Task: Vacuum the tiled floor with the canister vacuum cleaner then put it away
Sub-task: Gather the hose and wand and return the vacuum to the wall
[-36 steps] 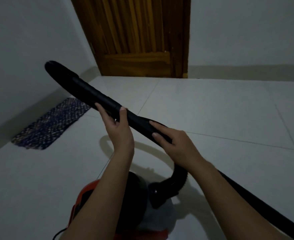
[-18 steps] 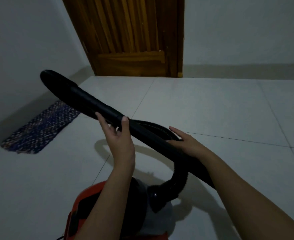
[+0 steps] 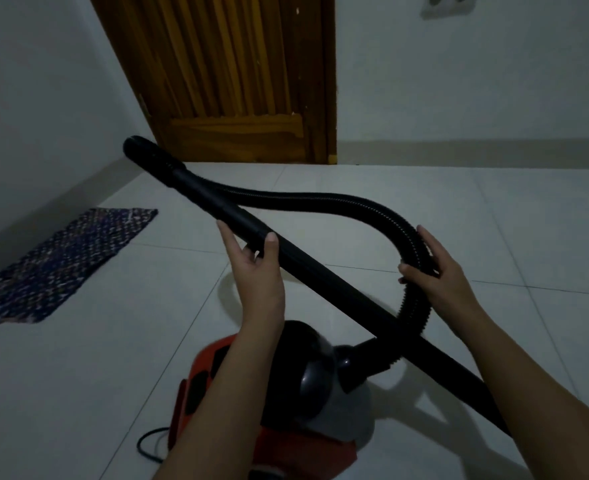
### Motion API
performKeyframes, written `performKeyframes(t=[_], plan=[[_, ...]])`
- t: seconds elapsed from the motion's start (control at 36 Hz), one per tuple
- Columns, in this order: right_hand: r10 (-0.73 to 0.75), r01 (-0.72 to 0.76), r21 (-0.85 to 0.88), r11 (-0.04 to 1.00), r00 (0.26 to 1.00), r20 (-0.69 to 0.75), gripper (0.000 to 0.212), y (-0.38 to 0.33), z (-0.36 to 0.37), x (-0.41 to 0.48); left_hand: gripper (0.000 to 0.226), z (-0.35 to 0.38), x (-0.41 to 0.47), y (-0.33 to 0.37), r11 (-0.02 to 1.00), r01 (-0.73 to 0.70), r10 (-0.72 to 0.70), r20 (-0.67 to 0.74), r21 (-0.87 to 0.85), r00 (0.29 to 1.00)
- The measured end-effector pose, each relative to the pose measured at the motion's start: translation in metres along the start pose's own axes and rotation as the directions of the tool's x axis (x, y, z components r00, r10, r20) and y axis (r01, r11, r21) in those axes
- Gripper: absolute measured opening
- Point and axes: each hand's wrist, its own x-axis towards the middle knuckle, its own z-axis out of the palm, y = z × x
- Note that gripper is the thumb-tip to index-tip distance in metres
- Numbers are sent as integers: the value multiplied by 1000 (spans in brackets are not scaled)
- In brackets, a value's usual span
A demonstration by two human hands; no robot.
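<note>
A red and black canister vacuum (image 3: 286,386) sits on the pale tiled floor (image 3: 459,209) just below my arms. Its rigid black wand (image 3: 320,268) slants from upper left down to lower right, off the floor. My left hand (image 3: 255,268) grips the wand near its upper third, thumb over the top. The ribbed black hose (image 3: 320,199) arcs from the wand's upper end to the right and loops down to the canister. My right hand (image 3: 431,268) is closed around the hose at the bend of that loop.
A brown wooden door (image 3: 230,77) stands shut in the far corner. A dark woven mat (image 3: 61,265) lies by the left wall. A wall socket (image 3: 448,3) is at top right. A black cord (image 3: 151,445) trails left of the canister.
My right hand left the wand and took hold of the hose, pulling its loop out to the right. The wand's upper end swung right and my view shifted.
</note>
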Motion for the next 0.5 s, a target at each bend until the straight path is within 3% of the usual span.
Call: performKeyframes(t=[0.11,0.33,0.5], plan=[[-61,75,-157,985,994,90,74,-18,-4,-5,75,22,-11,1,999,35,-35,51,0,998],[106,-23,-447,894,981,161,140,-45,8,-41,76,52,-24,1,998,60,-59,151,-3,987],[58,7,-600,800,994,88,132,-40,10,-45,76,57,-26,-5,995,95,-95,163,6,982]])
